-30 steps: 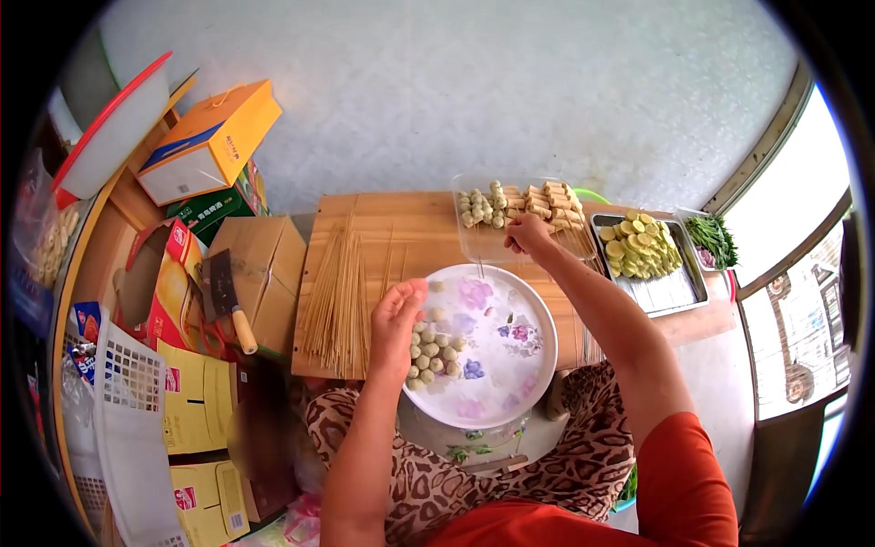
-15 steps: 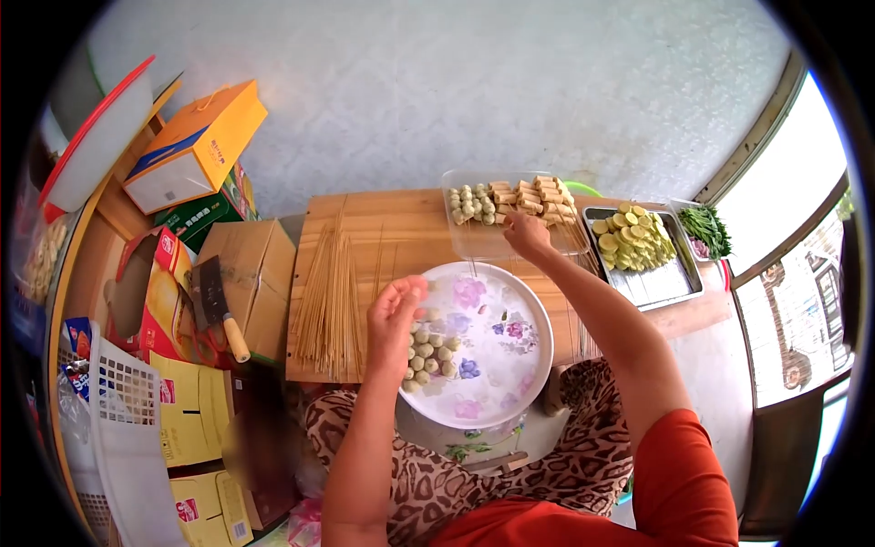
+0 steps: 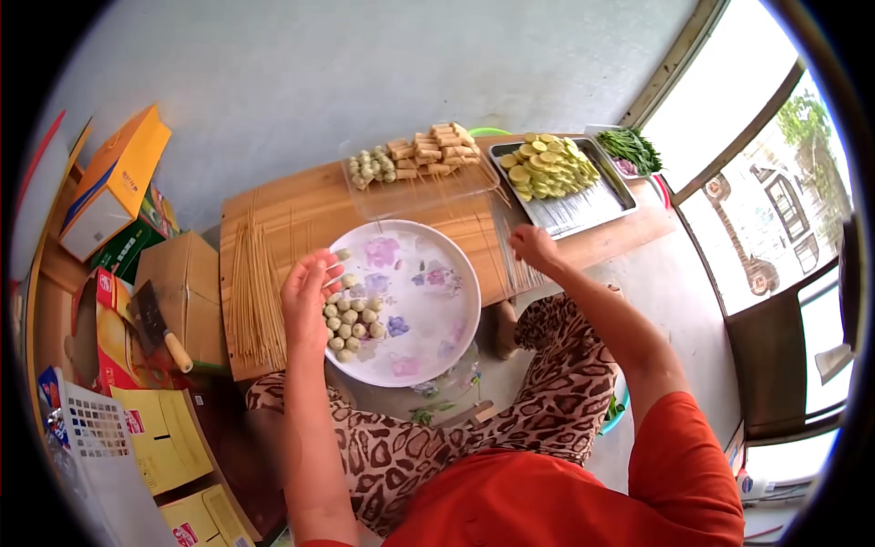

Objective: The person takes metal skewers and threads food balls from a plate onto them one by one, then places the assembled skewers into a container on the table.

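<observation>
While the left hand (image 3: 310, 296) pinches a little ball over the flowered plate (image 3: 437, 337), the pile of balls (image 3: 351, 319) lies just below it, easy to reach. The right hand (image 3: 531, 246) is closed on thin sticks (image 3: 519, 269) at the table (image 3: 301, 214) edge, ready for poking.

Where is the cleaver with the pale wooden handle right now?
In the head view, the cleaver with the pale wooden handle lies far left on the red open box, beside the brown cardboard box.

Two hands (image 3: 310, 296), one plate (image 3: 437, 319), one cleaver (image 3: 159, 324)
</observation>
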`<state>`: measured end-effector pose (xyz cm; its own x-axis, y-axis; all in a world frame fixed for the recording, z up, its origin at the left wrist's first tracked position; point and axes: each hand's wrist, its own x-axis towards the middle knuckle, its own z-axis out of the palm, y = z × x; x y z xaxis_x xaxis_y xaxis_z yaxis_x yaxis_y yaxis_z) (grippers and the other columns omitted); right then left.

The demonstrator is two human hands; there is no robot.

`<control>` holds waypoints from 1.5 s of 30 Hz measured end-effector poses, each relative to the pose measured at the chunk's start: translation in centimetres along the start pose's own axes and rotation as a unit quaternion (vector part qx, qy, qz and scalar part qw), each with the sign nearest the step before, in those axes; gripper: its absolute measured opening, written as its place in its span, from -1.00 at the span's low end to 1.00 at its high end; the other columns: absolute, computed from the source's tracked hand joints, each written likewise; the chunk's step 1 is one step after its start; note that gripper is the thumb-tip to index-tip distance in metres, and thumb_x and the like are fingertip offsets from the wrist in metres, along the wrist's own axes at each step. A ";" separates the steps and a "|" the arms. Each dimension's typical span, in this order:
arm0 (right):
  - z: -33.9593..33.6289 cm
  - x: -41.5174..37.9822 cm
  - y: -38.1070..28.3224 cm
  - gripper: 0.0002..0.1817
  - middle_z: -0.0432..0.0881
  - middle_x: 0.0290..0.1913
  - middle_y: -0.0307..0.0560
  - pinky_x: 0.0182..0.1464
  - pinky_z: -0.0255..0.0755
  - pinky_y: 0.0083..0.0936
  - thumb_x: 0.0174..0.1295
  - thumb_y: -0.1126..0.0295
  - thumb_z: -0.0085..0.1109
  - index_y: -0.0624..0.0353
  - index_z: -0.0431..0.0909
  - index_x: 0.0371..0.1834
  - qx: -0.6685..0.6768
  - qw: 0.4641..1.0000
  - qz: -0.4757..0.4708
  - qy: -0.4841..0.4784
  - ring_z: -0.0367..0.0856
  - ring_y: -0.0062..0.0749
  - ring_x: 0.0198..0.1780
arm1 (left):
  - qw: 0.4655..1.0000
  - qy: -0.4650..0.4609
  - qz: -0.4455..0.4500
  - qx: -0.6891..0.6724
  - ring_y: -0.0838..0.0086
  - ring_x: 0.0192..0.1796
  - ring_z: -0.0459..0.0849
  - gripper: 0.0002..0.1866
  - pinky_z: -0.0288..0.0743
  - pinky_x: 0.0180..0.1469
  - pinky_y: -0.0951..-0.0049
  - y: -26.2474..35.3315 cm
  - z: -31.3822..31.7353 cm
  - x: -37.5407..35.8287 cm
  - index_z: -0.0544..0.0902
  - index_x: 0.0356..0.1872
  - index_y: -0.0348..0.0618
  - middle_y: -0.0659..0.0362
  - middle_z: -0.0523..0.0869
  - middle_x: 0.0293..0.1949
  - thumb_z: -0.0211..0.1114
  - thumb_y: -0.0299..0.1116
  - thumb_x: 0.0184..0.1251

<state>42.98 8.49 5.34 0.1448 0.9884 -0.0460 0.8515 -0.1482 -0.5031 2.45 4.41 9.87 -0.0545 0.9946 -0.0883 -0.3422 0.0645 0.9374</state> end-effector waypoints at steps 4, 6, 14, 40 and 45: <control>3.9 -1.5 5.0 -0.74 0.69 -0.39 0.02 -0.18 0.52 -0.22 0.04 0.18 0.09 0.11 0.66 -0.40 -0.135 0.986 0.081 -0.049 0.67 -0.11 -0.25 | 1.000 -0.011 -0.008 0.025 0.50 -0.12 0.62 -0.77 0.45 -0.12 0.50 -0.7 -0.1 -0.3 0.56 -0.07 -0.14 0.21 0.64 -0.14 0.14 -0.25 0.38; 5.5 -2.0 5.6 -0.74 0.69 -0.32 0.02 -0.15 0.52 -0.22 0.04 0.19 0.10 0.11 0.66 -0.37 -0.161 0.983 0.087 -0.030 0.67 -0.10 -0.22 | 0.999 -0.014 -0.011 0.032 0.51 -0.12 0.62 -0.77 0.46 -0.12 0.51 -1.2 -0.4 -0.4 0.56 -0.06 -0.14 0.21 0.63 -0.14 0.14 -0.25 0.39; 8.0 -2.0 5.0 -0.75 0.67 -0.20 0.11 -0.09 0.51 -0.26 0.01 0.31 0.14 0.16 0.64 -0.27 -0.165 0.972 0.167 -0.007 0.64 -0.10 -0.09 | 0.997 -0.009 -0.025 0.067 0.54 -0.19 0.63 -0.77 0.45 -0.17 0.57 -2.2 0.1 0.0 0.57 -0.08 -0.17 0.20 0.63 -0.18 0.14 -0.27 0.38; 4.3 -15.1 -4.7 -0.85 0.56 -0.55 -0.16 -0.58 0.35 -0.64 0.28 0.36 0.07 0.21 0.53 -0.34 0.546 0.764 0.185 -0.289 0.44 -0.54 -0.65 | 0.984 -0.094 -0.091 0.123 0.54 -0.33 0.64 -0.70 0.45 -0.34 0.62 -5.1 3.1 0.4 0.52 0.03 -0.22 0.14 0.65 -0.18 0.12 -0.29 0.37; 5.0 -20.5 -8.5 -0.87 0.52 -0.53 -0.28 -0.51 0.33 -0.69 0.31 0.33 0.03 0.12 0.46 -0.34 0.468 0.781 0.026 -0.413 0.43 -0.66 -0.56 | 0.978 -0.090 -0.122 0.146 0.63 -0.58 0.50 -0.55 0.28 -0.61 0.68 -6.0 3.7 0.5 0.40 0.20 -0.30 0.04 0.65 -0.13 0.14 -0.27 0.37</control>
<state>30.27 -10.34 6.20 -0.5380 0.7231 -0.4332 0.0577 -0.4812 -0.8747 7.93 4.85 5.39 0.1694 0.9434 -0.2851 -0.0416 0.2959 0.9543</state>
